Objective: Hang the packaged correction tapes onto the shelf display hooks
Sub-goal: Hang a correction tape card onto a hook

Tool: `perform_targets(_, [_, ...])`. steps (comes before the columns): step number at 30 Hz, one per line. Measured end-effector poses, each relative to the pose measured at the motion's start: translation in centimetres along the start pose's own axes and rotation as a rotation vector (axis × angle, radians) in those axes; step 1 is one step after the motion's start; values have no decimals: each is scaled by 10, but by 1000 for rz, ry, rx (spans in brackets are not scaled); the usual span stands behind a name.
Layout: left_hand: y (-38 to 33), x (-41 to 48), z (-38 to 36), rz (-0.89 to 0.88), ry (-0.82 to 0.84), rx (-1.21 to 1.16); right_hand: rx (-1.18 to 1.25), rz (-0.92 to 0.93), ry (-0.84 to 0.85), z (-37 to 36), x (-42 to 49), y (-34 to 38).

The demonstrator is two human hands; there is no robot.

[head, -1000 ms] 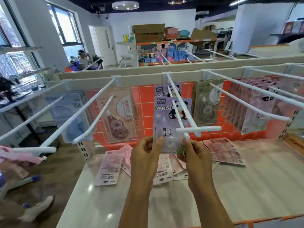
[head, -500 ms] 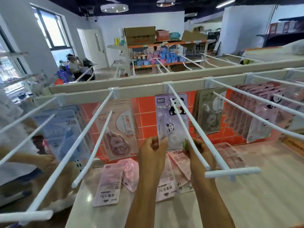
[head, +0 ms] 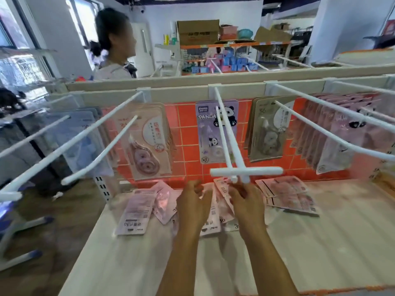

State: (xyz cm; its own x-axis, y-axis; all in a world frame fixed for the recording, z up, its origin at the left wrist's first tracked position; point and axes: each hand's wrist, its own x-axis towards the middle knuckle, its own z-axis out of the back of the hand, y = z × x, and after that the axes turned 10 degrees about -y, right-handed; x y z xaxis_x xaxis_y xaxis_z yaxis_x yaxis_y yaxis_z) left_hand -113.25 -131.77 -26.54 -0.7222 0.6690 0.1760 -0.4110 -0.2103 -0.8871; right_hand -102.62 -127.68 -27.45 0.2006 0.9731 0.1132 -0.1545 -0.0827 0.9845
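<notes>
Head cam: I see the panda pack (head: 217, 133) hanging at the back of the centre hook (head: 256, 170). My left hand (head: 193, 204) hovers below the hook tip, fingers loosely curled, holding nothing. Right hand (head: 245, 202) is just beside it, over pink packs (head: 286, 195) lying on the shelf (head: 320, 242); can't tell if its fingers pinch one.

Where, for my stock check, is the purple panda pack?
Head view, centre: the purple panda pack hangs at the back of the middle hook, between pink packs and grey packs.
</notes>
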Motion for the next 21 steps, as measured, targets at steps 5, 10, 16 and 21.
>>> perform_targets(5, [27,-14,-1,-24,97,352,-161,-58,177,-2,-20,-24])
perform_targets(10, [54,-33,1,43,167,454,-311,-54,311,-7,-39,-46])
perform_targets(16, [57,-42,12,106,219,394,-370,-63,344,-8,-49,-51])
perform_targets(21, [52,-48,27,194,197,234,-343,-21,260,4,-55,-46])
